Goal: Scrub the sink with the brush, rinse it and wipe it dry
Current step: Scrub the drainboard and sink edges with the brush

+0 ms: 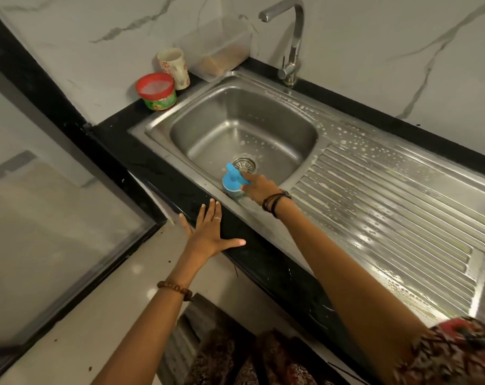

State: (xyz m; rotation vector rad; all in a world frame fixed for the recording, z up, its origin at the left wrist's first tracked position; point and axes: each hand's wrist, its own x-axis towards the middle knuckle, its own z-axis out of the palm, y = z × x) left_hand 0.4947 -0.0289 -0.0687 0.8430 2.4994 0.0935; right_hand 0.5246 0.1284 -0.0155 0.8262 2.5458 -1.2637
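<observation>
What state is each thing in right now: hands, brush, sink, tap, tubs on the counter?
Right hand: grips the blue plastic scrub brush.
Blue brush: bristles down on the basin's near wall.
Left hand: fingers spread flat on the black counter edge.
Steel sink: soapy; foam specks on its drainboard.
Chrome tap: no water visible.
Red-rimmed tub: lid off.
Floral cup: upright.

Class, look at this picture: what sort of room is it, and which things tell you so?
Most likely a home kitchen: a steel sink with a ribbed drainboard, a tap, and cups and tubs on the black counter.
</observation>
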